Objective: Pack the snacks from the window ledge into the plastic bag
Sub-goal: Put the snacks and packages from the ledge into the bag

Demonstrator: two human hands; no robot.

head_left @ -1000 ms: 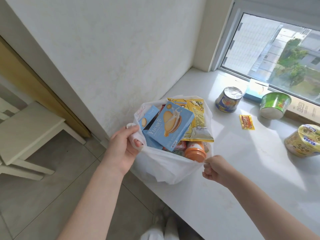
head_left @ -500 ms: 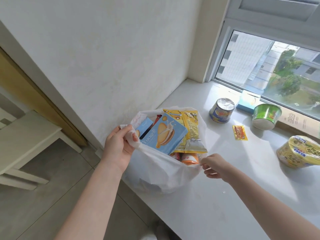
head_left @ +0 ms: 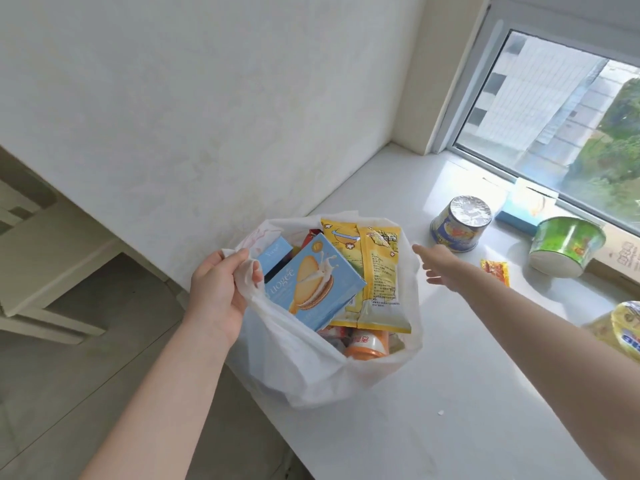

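Bag (head_left: 304, 375), white plastic, sits at centre frame on the near left end of the ledge (head_left: 450, 393), its mouth open and packed with snacks. At the far left a pale stool (head_left: 45, 265) stands on the tiled floor. The left hand (head_left: 221, 285) comes up from the lower left and grips the bag's left rim, fingers curled round a bunched fold of plastic.

Inside the bag, a small blue box (head_left: 275, 259) stands just beside that hand. A larger blue box (head_left: 315, 282) leans against it, tilted. Right of it two yellow packets (head_left: 377, 271) overlap, standing nearly upright. Below them an orange bottle (head_left: 363, 346) lies near the bag's front rim.

The right hand (head_left: 440, 268) is just past the bag's right rim, above the ledge, fingers straight and spread, holding nothing. Beyond it a blue cup (head_left: 459, 225) stands upright. An orange sachet (head_left: 495, 271) lies flat beside the wrist. Farther right a green cup (head_left: 564, 249) stands upside down, with a teal box (head_left: 523, 209) behind it against the window (head_left: 554, 116). A yellow cup (head_left: 620, 327) is cut off by the right edge.
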